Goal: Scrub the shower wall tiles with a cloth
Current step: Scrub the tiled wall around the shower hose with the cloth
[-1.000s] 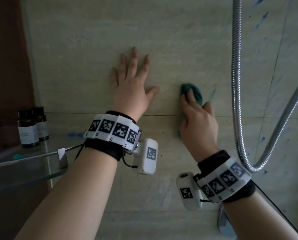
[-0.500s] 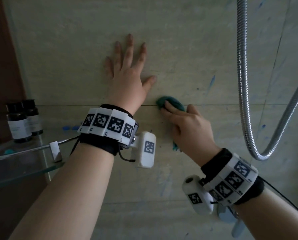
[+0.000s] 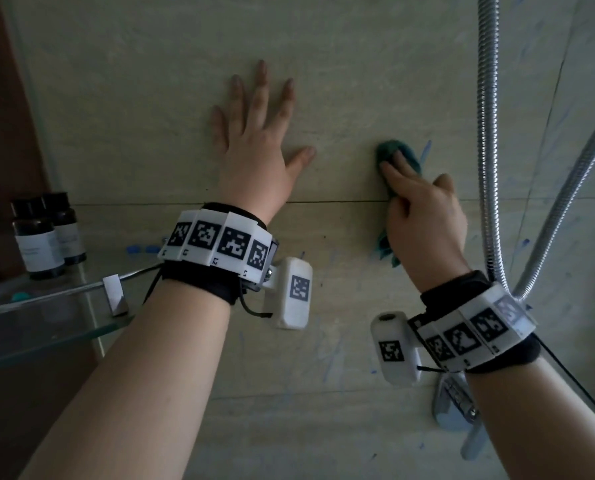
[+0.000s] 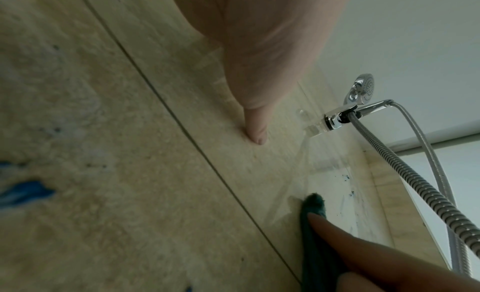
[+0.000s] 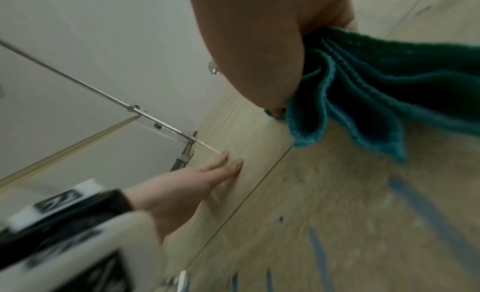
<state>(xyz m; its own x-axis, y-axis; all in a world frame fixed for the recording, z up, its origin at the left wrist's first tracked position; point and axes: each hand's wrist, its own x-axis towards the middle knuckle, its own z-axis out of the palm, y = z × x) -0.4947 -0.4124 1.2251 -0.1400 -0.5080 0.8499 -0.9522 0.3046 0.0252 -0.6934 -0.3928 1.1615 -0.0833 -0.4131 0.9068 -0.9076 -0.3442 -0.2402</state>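
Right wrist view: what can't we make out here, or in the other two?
- Right wrist: right hand fingertips hidden behind palm and cloth; foreground wristband blurred.
- Head: bottles labels too small, dim.
- Left wrist: left hand fingers cut off by top edge; only the thumb shows.

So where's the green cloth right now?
In the head view, the green cloth is right of centre, pressed to the wall by the right hand, beside the shower hose.

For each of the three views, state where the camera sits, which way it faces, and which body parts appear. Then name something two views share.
Head: worn on the head, facing the tiled wall; both forearms, left hand, right hand.
Left wrist: looks along the left thumb toward the shower hose.
Right wrist: looks along the palm at the cloth.
Shared: all three show the cloth.
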